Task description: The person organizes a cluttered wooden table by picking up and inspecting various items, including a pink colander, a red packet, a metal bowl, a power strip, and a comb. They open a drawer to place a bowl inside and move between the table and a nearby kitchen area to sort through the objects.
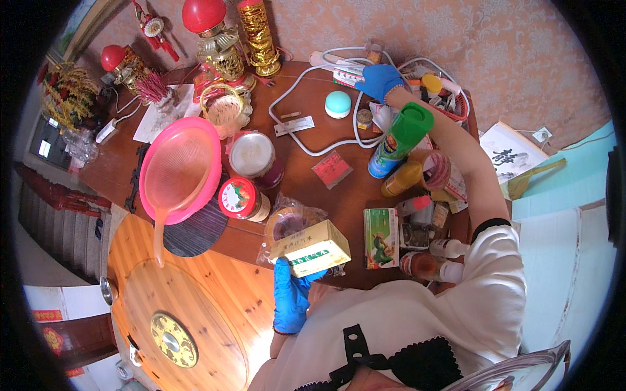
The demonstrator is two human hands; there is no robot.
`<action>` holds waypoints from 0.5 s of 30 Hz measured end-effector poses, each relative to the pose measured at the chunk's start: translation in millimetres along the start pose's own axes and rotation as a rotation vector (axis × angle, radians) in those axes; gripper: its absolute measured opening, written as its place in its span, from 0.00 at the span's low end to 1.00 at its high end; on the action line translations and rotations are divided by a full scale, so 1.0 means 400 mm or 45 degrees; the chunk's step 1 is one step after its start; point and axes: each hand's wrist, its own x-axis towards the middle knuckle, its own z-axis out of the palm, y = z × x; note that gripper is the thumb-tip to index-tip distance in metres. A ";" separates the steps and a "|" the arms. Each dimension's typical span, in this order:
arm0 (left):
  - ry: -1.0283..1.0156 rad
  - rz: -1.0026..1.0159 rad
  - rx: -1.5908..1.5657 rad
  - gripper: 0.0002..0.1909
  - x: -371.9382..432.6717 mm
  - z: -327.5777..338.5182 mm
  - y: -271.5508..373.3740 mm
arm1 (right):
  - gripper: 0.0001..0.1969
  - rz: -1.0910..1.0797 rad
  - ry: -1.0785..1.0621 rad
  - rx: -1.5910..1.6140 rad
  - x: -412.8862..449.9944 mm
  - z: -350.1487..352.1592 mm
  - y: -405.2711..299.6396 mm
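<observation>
My left hand (291, 299), in a blue glove, holds a yellow and white medicine box (313, 250) near the table's front edge. My right hand (380, 82), also gloved in blue, reaches to the back of the table and is on a small white, red and green box (347, 74); whether its fingers grip the box is hard to tell. Below that hand stands a round teal and white container (338, 104). A looped white cable (293, 93) runs around it. A red packet (332, 169) lies mid-table. Rolls of tape (292, 222) in clear plastic lie behind the held box.
Under my right forearm stand a green and blue spray can (400, 139) and an amber bottle (402, 179). A green box (381, 238) and several bottles crowd the right side. Left are a pink basin with a strainer (180, 168), a red-lidded jar (238, 198) and a larger jar (253, 155).
</observation>
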 end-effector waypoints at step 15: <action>-0.002 0.020 0.014 0.24 0.010 0.021 -0.006 | 0.26 0.279 0.066 0.377 0.035 0.035 -0.064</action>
